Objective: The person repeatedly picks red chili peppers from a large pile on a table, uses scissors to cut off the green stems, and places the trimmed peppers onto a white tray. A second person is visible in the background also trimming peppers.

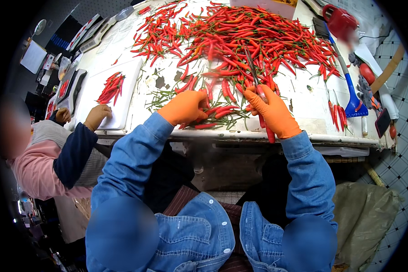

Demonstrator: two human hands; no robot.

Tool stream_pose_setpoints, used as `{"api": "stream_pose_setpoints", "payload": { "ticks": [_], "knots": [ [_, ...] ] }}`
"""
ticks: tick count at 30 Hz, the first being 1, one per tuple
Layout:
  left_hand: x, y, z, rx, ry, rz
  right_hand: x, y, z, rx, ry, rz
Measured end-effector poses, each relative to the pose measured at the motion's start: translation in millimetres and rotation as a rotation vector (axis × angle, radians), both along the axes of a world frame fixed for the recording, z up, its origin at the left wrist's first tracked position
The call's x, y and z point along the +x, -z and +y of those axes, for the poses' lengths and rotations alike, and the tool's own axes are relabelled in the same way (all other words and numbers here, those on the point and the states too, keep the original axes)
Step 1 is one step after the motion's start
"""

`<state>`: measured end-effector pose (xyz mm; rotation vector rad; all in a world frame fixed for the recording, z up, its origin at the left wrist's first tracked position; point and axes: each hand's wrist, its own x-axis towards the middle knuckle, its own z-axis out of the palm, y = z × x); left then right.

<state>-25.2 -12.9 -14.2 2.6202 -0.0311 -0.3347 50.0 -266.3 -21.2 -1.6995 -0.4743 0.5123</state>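
My right hand (275, 110), in an orange glove, grips a pair of scissors (255, 73) with red handles. The long blades point away from me over the chillies. My left hand (183, 108), also gloved in orange, is low over the table with its fingers curled beside red chillies (224, 110); whether it pinches one is hidden. Cut green stems (158, 100) lie scattered to its left and also between my hands. Beyond both hands spreads a large heap of red chillies (258, 32), many with green stems.
To the left, a co-worker's gloved hand (98, 117) rests by a white board (127, 81) with chillies (112, 88) on it. At the right are a blue-handled scraper (355, 102), a red jug (341, 23), a phone (383, 122) and several separate chillies (338, 115).
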Motion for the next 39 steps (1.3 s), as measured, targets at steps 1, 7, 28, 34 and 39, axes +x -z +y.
{"api": "stream_pose_setpoints", "payload": {
  "ticks": [1, 7, 28, 34, 39],
  "knots": [
    [0.9, -3.3, 1.6, -0.071, -0.006, 0.037, 1.1, 3.0, 0.5, 0.008, 0.001, -0.022],
    [16.1, -17.1, 31.2, -0.662, -0.388, -0.063, -4.7, -4.5, 1.0, -0.170, -0.028, -0.212],
    [16.2, -31.5, -19.7, -0.975, -0.311, -0.061, -21.5, -14.4, 15.7, -0.460, -0.051, -0.438],
    [16.2, -16.8, -13.2, -1.073, -0.266, 0.051, -16.6, -13.4, 12.1, -0.457, -0.044, -0.472],
    [22.5, -15.6, -3.7, -1.042, -0.298, 0.136, -12.8, -11.6, 10.3, -0.536, -0.058, -0.452]
  ]
}}
